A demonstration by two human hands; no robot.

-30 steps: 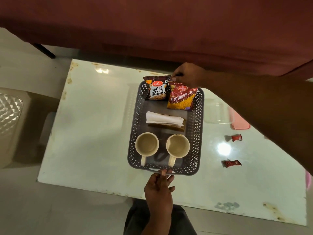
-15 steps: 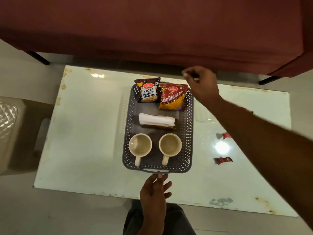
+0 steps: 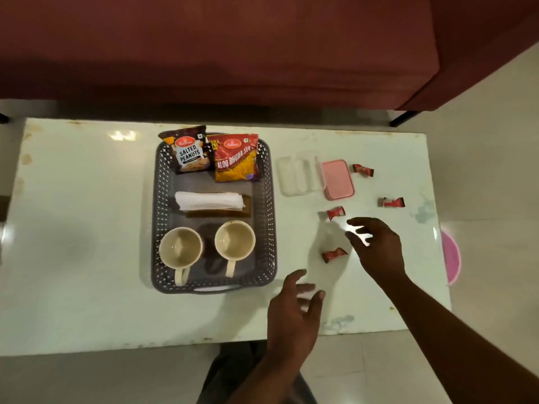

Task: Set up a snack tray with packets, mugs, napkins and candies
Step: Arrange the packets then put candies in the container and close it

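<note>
Snack tray (image 3: 264, 217) loaded, candies loose on the bench (image 3: 87, 228).
Both hands, the left hand (image 3: 294, 313) and the right hand (image 3: 376, 246), hover empty, fingers spread, beside four red candies (image 3: 335, 212).

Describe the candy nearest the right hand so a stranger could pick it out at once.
Start at the grey tray on the white table and look to its right, where four red-wrapped candies lie loose. The one meant lies level with the mugs, just left of the open right hand. It is the candy closest to the table's near edge.

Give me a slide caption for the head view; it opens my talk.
Both hands hover open over loose candies beside a tray already holding packets, napkins and mugs.
</note>
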